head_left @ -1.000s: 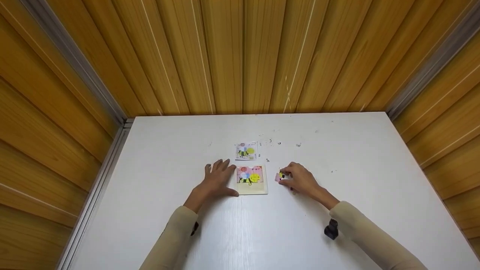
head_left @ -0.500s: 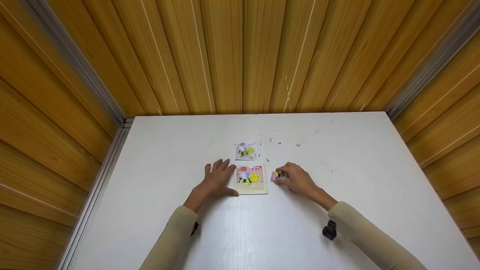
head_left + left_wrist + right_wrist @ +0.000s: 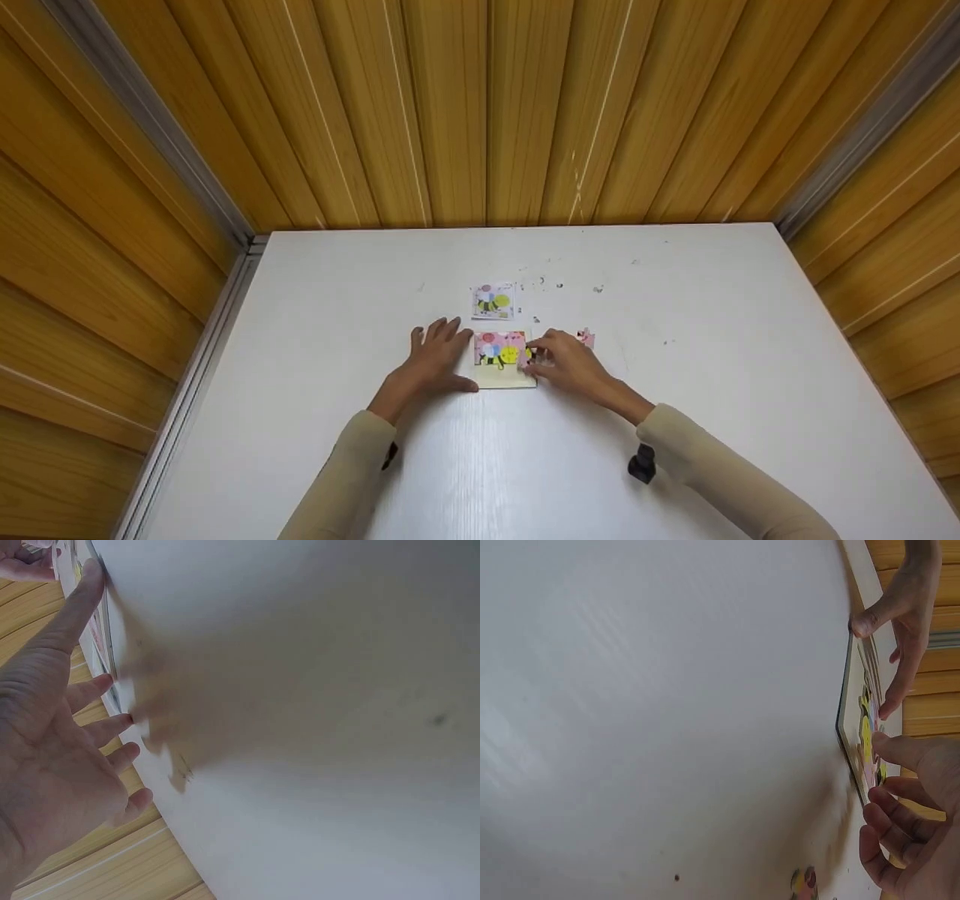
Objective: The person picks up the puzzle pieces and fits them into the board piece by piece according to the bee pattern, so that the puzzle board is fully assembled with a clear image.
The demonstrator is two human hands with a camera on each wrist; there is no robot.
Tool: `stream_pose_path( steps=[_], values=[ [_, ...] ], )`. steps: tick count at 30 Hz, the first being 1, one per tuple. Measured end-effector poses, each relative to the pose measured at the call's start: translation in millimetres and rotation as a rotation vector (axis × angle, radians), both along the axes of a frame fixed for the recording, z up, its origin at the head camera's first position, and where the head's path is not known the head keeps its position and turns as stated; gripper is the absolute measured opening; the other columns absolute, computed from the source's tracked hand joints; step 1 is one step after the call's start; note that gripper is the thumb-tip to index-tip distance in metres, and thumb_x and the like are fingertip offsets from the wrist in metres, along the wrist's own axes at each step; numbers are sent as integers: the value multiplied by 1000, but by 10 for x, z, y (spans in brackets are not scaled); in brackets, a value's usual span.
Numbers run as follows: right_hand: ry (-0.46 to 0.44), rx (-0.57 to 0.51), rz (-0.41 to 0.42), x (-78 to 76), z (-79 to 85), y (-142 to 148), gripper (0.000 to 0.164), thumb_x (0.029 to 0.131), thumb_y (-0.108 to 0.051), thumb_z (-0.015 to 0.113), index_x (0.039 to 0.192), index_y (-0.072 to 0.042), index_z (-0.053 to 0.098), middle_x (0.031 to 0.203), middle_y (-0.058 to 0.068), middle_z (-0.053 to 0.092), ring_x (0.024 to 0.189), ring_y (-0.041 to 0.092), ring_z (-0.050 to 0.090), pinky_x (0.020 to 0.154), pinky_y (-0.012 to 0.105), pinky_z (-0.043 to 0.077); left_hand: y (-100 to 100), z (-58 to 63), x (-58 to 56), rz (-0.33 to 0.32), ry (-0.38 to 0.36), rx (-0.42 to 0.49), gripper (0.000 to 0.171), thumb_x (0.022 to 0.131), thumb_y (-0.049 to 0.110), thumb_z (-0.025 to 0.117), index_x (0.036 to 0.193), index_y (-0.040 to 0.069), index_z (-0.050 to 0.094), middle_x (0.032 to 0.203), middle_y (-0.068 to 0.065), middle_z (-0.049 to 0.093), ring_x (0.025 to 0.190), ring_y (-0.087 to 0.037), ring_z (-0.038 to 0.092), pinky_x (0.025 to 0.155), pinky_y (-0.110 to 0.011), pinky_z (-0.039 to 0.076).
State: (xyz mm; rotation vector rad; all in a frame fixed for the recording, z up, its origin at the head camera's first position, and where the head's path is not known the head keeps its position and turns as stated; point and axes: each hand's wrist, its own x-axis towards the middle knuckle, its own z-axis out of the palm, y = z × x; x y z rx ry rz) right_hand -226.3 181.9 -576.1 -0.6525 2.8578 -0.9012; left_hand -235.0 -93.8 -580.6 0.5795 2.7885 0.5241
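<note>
In the head view, a square puzzle board (image 3: 501,379) lies mid-table, its upper part filled with a pink and yellow bee picture and its lower part bare wood. My left hand (image 3: 433,361) rests at its left side, fingers spread, with the thumb at the lower left corner and the index fingertip near the upper left. My right hand (image 3: 577,367) pinches a pink, yellow and black puzzle piece (image 3: 526,359) between thumb and fingers over the board's right edge. In the right wrist view, that thumb and the fingertips meet close over the board (image 3: 847,716).
Just beyond the board lies a small bee picture card (image 3: 493,302). A loose pink puzzle piece (image 3: 587,339) sits on the table to the right, behind my right hand. Dark marks speckle the white tabletop (image 3: 360,285), and wood-panelled walls (image 3: 450,112) enclose it.
My right hand has moved left with the puzzle piece, from beside the board to over its right edge, uncovering the loose pink piece. My left hand has stayed in place.
</note>
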Motion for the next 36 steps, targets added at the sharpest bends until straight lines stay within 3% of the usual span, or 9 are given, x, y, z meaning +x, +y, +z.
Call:
stream_pose_path(
  steps=[7,13,18,28,36],
  values=[
    [9,-32,54,-2,-37,-218,39,89,-27,80,120,-5,73,97,3,64,88,14,56,78,32,48,1,25,-12,-10,9,-22,99,76,54,85,154,12,42,167,-18,28,155,-43,22,119,-70,16],
    [30,-38,81,-4,-77,-408,41,88,-26,81,121,-3,73,108,7,66,95,18,59,83,38,52,1,25,-3,-13,15,-27,98,76,55,85,154,13,43,167,-18,30,154,-43,23,118,-70,18],
    [52,-20,107,0,-104,-513,37,86,-24,82,116,-4,74,101,5,64,88,15,56,77,34,50,-4,21,-6,-19,20,-28,97,76,56,84,153,13,43,167,-18,30,154,-43,24,118,-69,18],
    [57,-34,137,16,-168,-568,40,88,-25,79,123,-6,73,105,6,65,92,16,56,82,35,51,1,4,-15,-5,32,-36,98,75,57,85,154,15,43,167,-16,30,154,-42,24,119,-69,18],
    [79,-64,118,2,-195,-560,31,86,-22,82,114,-8,77,98,5,64,89,16,57,78,33,50,3,-8,-11,2,12,-32,99,76,57,84,155,15,41,168,-15,28,155,-41,21,120,-69,16]
  ],
)
